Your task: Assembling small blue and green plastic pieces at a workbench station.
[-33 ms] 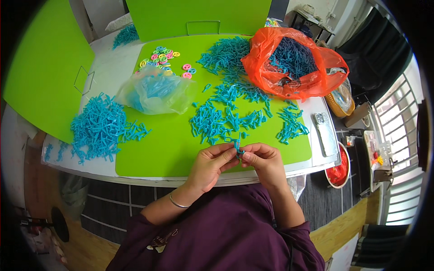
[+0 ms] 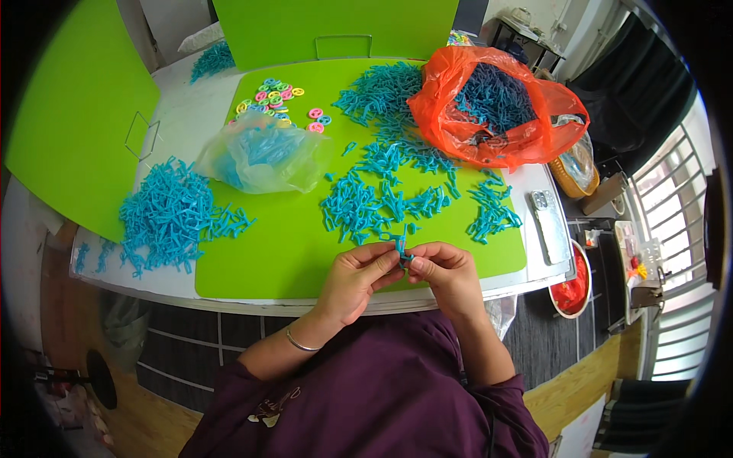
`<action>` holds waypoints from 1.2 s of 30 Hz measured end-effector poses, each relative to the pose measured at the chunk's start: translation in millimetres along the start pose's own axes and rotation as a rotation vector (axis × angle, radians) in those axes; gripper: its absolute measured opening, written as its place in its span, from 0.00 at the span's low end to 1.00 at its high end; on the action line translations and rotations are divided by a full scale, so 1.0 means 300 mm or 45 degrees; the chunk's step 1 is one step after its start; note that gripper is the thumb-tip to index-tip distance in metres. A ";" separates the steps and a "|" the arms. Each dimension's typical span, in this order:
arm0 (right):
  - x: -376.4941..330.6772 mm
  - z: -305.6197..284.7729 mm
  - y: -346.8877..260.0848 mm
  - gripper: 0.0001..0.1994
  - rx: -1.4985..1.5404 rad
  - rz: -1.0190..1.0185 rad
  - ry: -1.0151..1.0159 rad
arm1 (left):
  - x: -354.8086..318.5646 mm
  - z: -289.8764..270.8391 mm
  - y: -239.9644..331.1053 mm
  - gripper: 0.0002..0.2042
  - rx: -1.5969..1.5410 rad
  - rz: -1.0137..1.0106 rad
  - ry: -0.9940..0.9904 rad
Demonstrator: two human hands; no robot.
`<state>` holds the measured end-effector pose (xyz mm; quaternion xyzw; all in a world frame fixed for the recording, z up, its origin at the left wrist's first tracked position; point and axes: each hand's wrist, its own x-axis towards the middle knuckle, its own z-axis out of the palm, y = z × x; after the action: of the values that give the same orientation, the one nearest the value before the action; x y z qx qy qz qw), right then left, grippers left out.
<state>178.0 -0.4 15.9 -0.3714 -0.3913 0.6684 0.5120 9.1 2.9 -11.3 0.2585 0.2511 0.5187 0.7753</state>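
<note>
Piece (image 2: 400, 243), blue plastic, 1: pinched by my left hand (image 2: 353, 279) and my right hand (image 2: 450, 279), over 1 green board (image 2: 263, 263)

Two bare hands (image 2: 353, 281) and three flat lime-green boards (image 2: 259, 267) show. The white desk (image 2: 187, 114) bears one orange-red plastic bag (image 2: 437, 95), one cloudy translucent plastic bag (image 2: 263, 156), one pale rectangular phone (image 2: 546, 227), and small blue plastic pieces (image 2: 172, 214) too many to count.
</note>
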 end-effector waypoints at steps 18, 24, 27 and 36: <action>-0.068 0.050 0.035 0.04 -0.079 -0.119 0.076 | -0.055 0.040 0.011 0.05 1.440 0.955 0.126; -0.054 0.048 0.031 0.03 -0.015 -0.037 0.121 | -0.038 0.015 0.005 0.03 1.029 0.672 0.161; -0.059 0.049 0.017 0.03 -0.036 0.009 0.060 | -0.049 0.027 0.031 0.02 1.150 0.729 0.088; -0.075 0.077 0.075 0.03 -0.029 -0.241 0.212 | -0.046 0.024 0.025 0.03 1.313 0.812 0.069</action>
<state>152.9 -29.6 7.2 -0.3928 -0.3884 0.5793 0.5994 4.1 -8.5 0.7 0.6499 0.3998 0.5435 0.3498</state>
